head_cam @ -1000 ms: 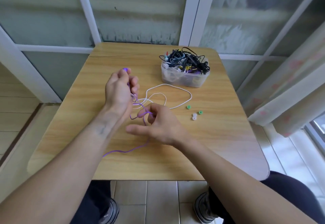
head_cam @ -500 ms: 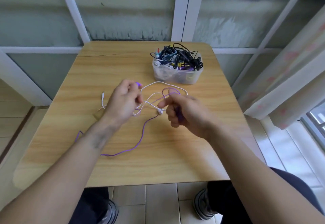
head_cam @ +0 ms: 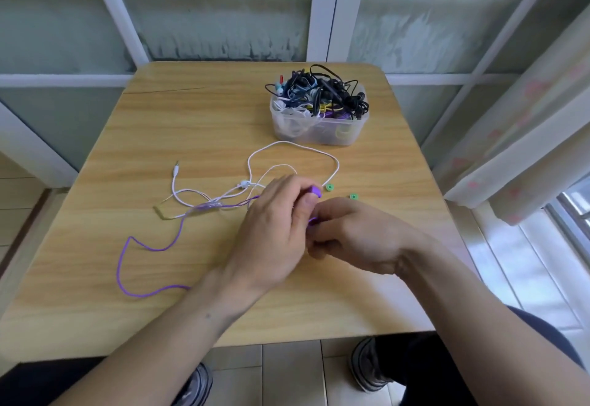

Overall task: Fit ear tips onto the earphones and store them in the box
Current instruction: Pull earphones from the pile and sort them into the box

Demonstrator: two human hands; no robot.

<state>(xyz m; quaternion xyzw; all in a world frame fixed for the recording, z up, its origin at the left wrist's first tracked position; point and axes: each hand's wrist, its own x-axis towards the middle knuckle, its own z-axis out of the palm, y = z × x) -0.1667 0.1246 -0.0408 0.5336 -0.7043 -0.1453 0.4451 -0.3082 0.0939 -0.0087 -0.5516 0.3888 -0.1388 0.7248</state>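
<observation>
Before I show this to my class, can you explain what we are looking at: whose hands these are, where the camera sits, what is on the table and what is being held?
There is no machine here. A person wears a camera on the head, so the single picture looks down over their own arms. The left hand pinches a purple earbud; the right hand is curled close against it, and what it grips is hidden. On the wooden table lie the purple cable, a white earphone set and two green ear tips. A clear plastic box at the back holds tangled earphones.
</observation>
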